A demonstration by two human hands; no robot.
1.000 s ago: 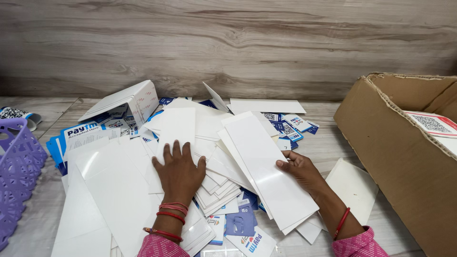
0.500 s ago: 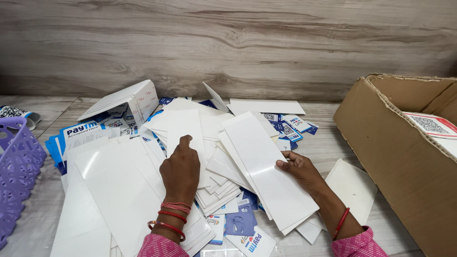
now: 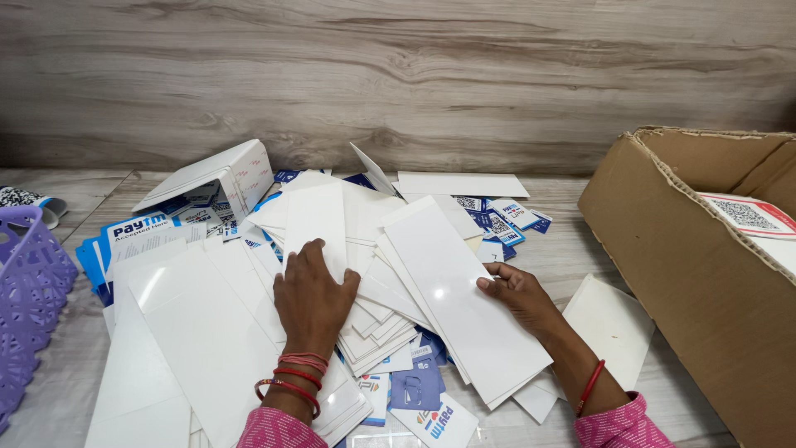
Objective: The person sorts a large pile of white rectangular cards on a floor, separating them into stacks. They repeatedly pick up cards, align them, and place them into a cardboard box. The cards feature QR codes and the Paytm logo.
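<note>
Pressing down flat, the left hand [image 3: 313, 290] has its fingers [image 3: 308, 255] together and laid on a narrow white card [image 3: 315, 217] that lies atop the heap of white and blue printed cards [image 3: 365, 323] in the middle of the table [image 3: 572, 249]. The right hand [image 3: 518, 294] curls its fingers [image 3: 491, 284] over the right edge of a long glossy white card [image 3: 460, 290], thumb on top, gripping it; this card slants across the heap from upper left to lower right.

Around the hands, larger white sheets [image 3: 191, 332] spread to the left, and a small open white carton [image 3: 217, 178] lies tipped near the wood-grain wall [image 3: 398, 75]. A purple plastic basket [image 3: 29, 290] stands at the left edge, and a brown cardboard box [image 3: 688, 274] stands at the right, near the right hand.
</note>
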